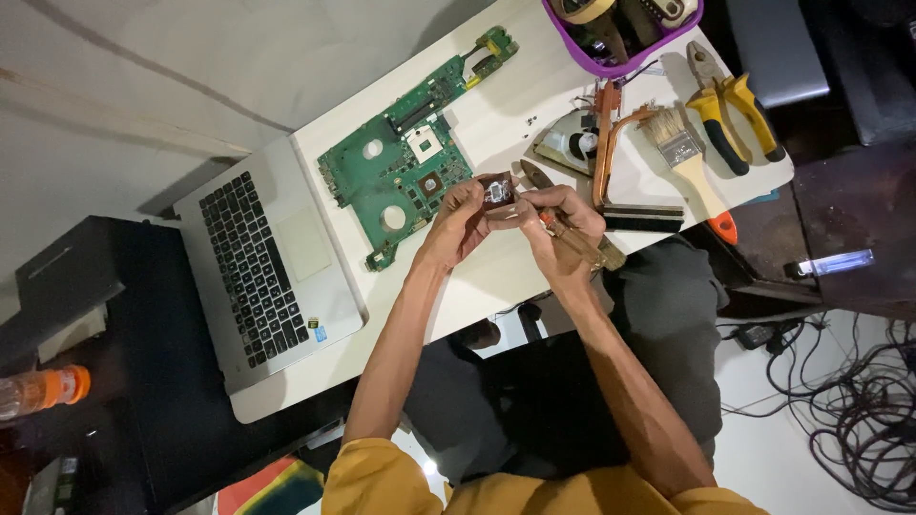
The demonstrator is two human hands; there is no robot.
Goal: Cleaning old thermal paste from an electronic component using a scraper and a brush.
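Both our hands, left hand [456, 221] and right hand [558, 224], pinch a small brown square part [497, 194], its shiny face up. Its axis is unclear. At ten o'clock lies the green motherboard [405, 153] on the tabletop [496, 277].

You hold a small square chip [496, 195] pinched between the fingertips of your left hand [456, 226] and right hand [560, 229], just above the white table's near edge. It is dark brown around the rim, with a shiny silvery patch at its centre, its flat face tilted up toward you, close beside the green circuit board.
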